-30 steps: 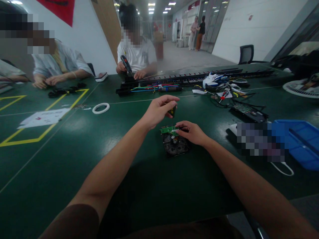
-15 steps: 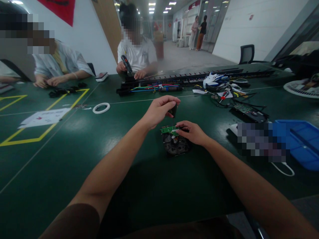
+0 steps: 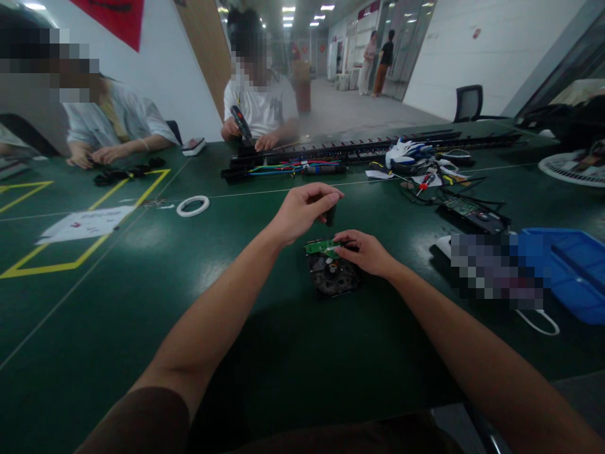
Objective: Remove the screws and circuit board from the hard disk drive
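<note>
Tabletop (image 3: 198, 334) open at left, near edges of device (image 3: 326, 282); left hand (image 3: 302, 211) pinches one dark tool (image 3: 331, 216); right hand (image 3: 363, 250) touches one board (image 3: 317, 247), pinch unclear

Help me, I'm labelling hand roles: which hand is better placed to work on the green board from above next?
Probably the left hand: it grips a dark object above the green board. The right hand has its fingers at the board's right end, seemingly steadying it.

Drive (image 3: 333, 280) flat, green board (image 3: 319, 248) atop; tool (image 3: 331, 216) (perhaps screwdriver).
</note>
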`<state>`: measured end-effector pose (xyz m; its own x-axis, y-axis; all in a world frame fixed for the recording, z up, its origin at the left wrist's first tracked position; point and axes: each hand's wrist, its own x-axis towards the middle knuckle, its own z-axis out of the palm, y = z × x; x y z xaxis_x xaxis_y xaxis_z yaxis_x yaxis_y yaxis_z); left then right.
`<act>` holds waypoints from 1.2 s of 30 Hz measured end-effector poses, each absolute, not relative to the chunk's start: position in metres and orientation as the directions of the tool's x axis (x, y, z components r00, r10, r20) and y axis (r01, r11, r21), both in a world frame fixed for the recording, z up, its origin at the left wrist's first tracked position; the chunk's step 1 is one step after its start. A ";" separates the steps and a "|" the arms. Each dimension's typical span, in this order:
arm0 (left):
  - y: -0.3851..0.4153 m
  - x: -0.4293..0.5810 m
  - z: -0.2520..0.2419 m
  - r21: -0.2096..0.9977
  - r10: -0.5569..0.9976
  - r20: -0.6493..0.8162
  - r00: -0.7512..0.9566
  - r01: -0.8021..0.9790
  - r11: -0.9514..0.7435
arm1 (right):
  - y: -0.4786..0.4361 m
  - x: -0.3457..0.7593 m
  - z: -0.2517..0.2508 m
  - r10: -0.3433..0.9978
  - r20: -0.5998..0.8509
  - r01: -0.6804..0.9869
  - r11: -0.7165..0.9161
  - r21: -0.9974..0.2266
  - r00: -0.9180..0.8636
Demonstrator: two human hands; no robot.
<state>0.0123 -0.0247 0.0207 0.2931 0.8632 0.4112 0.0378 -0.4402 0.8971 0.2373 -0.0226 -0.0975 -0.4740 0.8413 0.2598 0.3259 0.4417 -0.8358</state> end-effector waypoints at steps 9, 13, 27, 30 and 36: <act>-0.022 0.014 0.019 0.928 0.887 0.369 0.277 -0.060 -0.368 | -0.022 0.238 -0.098 0.843 0.253 0.325 0.435 -0.840 -0.474; -0.024 0.016 0.021 0.948 0.897 0.317 0.309 -0.138 -0.287 | -0.021 0.238 -0.099 0.840 0.259 0.323 0.442 -0.837 -0.478; -0.023 0.013 0.018 0.913 0.877 0.391 0.279 0.003 -0.408 | -0.022 0.237 -0.101 0.853 0.259 0.319 0.426 -0.847 -0.454; -0.024 0.013 0.019 0.910 0.874 0.392 0.286 0.020 -0.414 | -0.022 0.237 -0.101 0.854 0.250 0.313 0.418 -0.853 -0.457; -0.023 0.014 0.018 0.934 0.894 0.349 0.282 -0.031 -0.355 | -0.022 0.237 -0.099 0.851 0.248 0.313 0.419 -0.852 -0.462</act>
